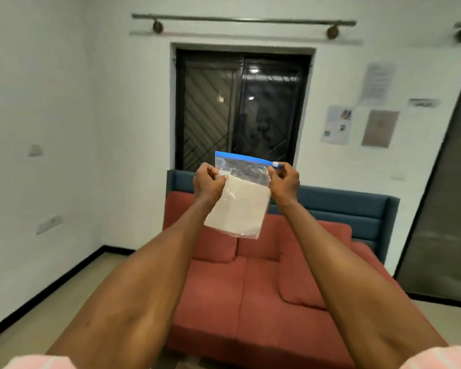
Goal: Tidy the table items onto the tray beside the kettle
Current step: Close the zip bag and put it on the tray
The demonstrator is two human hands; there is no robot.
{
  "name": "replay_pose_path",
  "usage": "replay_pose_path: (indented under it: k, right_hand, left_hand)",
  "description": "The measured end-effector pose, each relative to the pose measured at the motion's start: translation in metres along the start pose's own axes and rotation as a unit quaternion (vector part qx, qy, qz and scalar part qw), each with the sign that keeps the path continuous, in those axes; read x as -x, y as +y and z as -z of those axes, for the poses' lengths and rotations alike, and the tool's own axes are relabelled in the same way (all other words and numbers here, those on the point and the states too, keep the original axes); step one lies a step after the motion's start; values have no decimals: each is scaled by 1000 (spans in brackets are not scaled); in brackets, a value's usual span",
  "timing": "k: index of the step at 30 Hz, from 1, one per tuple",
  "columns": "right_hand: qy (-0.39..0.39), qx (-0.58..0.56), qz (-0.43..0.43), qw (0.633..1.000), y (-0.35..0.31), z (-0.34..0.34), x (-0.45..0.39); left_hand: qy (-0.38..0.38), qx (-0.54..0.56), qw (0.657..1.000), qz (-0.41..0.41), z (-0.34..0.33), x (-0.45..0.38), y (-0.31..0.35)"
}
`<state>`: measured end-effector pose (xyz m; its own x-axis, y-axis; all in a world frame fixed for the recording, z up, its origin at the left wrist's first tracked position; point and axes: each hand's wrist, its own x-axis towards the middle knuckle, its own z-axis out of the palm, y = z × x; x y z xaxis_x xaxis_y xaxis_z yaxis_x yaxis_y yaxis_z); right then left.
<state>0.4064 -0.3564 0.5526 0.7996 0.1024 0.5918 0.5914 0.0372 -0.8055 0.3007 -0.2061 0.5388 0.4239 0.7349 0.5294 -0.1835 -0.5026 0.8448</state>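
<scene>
A clear plastic zip bag with a blue seal strip (240,198) is hanging in mid-air, the left hand (209,183) and right hand (284,182) pinching its upper corners. A red cushioned sofa (250,288) is sitting below, the dark window (241,107) behind, bare floor (51,302) lying open at left.

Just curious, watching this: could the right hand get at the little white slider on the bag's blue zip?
Probably yes. The right hand already pinches the bag at its top corner, right beside the slider, with nothing between them. The left hand holds the other side.
</scene>
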Motion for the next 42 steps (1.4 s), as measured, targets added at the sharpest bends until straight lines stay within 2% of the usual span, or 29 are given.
replay_pose_path:
  k: [8, 16, 21, 24, 29, 33, 35, 42]
  right_hand:
    - [20, 2, 26, 999, -52, 49, -20]
    - [71, -28, 37, 996, -77, 86, -19]
    - [64, 4, 26, 998, -85, 94, -10]
    - [55, 7, 24, 998, -86, 94, 0]
    - [31, 13, 21, 999, -83, 94, 16]
    - [19, 31, 21, 999, -82, 91, 24]
    - [14, 26, 26, 999, -81, 90, 25]
    - [1, 39, 44, 998, -71, 97, 21]
  left_hand:
    - [-52, 129, 990, -30, -20, -22, 72]
    - [-81, 149, 984, -45, -13, -27, 90]
    - [-92, 157, 982, -53, -11, -25, 97]
    - [-136, 196, 970, -46, -7, -19, 102]
    - [-223, 82, 967, -90, -11, -5, 119]
    - [-343, 6, 929, -141, -23, 12, 141]
    - [-378, -15, 910, -169, -30, 20, 149]
    - [-359, -38, 915, -181, -47, 32, 151]
